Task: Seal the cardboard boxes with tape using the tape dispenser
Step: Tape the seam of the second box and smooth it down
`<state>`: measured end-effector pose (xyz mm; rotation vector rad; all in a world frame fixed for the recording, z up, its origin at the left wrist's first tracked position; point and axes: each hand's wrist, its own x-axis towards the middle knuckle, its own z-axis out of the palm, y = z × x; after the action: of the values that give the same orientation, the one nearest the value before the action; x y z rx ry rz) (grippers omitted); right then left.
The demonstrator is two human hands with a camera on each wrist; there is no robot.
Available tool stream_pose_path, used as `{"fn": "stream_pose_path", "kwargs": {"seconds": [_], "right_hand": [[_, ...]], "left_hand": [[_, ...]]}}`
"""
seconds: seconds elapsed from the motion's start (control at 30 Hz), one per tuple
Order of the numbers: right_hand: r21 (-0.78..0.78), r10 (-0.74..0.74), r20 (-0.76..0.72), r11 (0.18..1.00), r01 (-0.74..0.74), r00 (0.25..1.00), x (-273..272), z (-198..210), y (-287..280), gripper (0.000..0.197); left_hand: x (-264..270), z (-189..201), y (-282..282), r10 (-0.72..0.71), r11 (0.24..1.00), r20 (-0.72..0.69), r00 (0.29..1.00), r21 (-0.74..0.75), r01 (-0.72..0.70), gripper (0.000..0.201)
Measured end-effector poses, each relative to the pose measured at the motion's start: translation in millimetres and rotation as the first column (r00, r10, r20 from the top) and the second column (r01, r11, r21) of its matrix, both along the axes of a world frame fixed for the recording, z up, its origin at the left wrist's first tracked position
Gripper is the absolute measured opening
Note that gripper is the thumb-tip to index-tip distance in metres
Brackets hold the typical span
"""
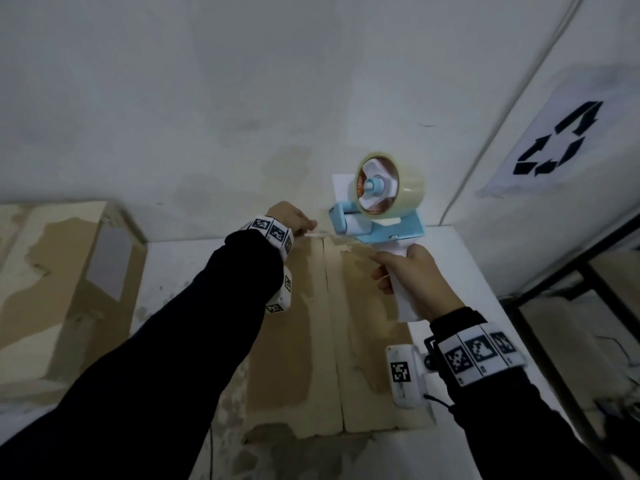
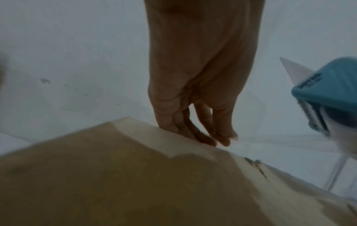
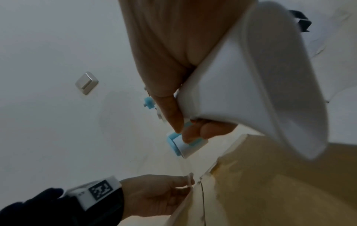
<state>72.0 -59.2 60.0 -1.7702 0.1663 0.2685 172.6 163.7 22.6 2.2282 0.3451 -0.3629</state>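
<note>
The right grip is wrapped around the white handle of the tape dispenser, fingers and thumb curled tight round it, so the blue head and the roll of clear tape stand up and away from the knuckles, toward the wall. The dispenser is lifted off the cardboard box; its roller end hangs just beyond the right fingertips, above the far edge of the box. A thin strip of clear tape runs from that roller down toward the left grip.

The left grip sits at the far edge of the same box, just to the left of the dispenser head. Its fingers are straight and held close together, their tips pressed onto the far rim of the box by the middle seam; whether the thumb pinches the tape end there cannot be told from the blurred views.

The box lies flat on the white bench, under and between both grips, its two top flaps meeting in a seam that runs from the left fingertips back toward the person. A second cardboard box stands well to the left of the left grip. A paper sheet with a recycling sign hangs on the wall beyond and to the right of the right grip, and a wall switch shows in the right wrist view.
</note>
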Motion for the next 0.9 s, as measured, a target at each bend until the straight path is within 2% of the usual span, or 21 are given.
{"fn": "stream_pose_path", "kwargs": {"seconds": [0.17, 0.27, 0.47, 0.53, 0.63, 0.67, 0.8, 0.9], "right_hand": [[0.055, -0.100, -0.010, 0.993, 0.101, 0.995, -27, -9, 9, 0.003], [0.044, -0.160, -0.001, 0.986, 0.160, 0.987, -38, -17, 16, 0.010], [-0.026, -0.218, 0.037, 0.975, 0.219, 0.975, -49, -28, 33, 0.020], [-0.054, -0.230, 0.046, 0.971, 0.233, 0.972, -51, -29, 38, 0.021], [-0.075, -0.244, 0.054, 0.966, 0.248, 0.968, -54, -28, 43, 0.022], [-0.071, -0.248, 0.054, 0.965, 0.252, 0.967, -55, -28, 44, 0.021], [-0.036, -0.268, 0.049, 0.962, 0.269, 0.962, -60, -27, 49, 0.021], [-0.032, -0.271, 0.050, 0.961, 0.273, 0.961, -62, -28, 51, 0.019]], "left_hand": [[-3, 7, -11, -0.154, 0.975, 0.044, 0.987, 0.171, 0.144, 0.036], [0, 11, -14, -0.231, 0.944, 0.059, 0.971, 0.256, 0.209, 0.039], [5, 10, -17, -0.339, 0.893, 0.056, 0.939, 0.333, 0.302, 0.038], [5, 6, -16, -0.355, 0.879, 0.065, 0.933, 0.362, 0.310, 0.048], [8, -1, -9, -0.322, 0.907, 0.135, 0.937, 0.327, 0.265, 0.083], [9, -3, -6, -0.330, 0.910, 0.149, 0.932, 0.312, 0.272, 0.085], [10, -10, -5, -0.400, 0.889, 0.195, 0.895, 0.320, 0.327, 0.056], [9, -11, -4, -0.485, 0.835, 0.249, 0.838, 0.415, 0.360, 0.039]]}}
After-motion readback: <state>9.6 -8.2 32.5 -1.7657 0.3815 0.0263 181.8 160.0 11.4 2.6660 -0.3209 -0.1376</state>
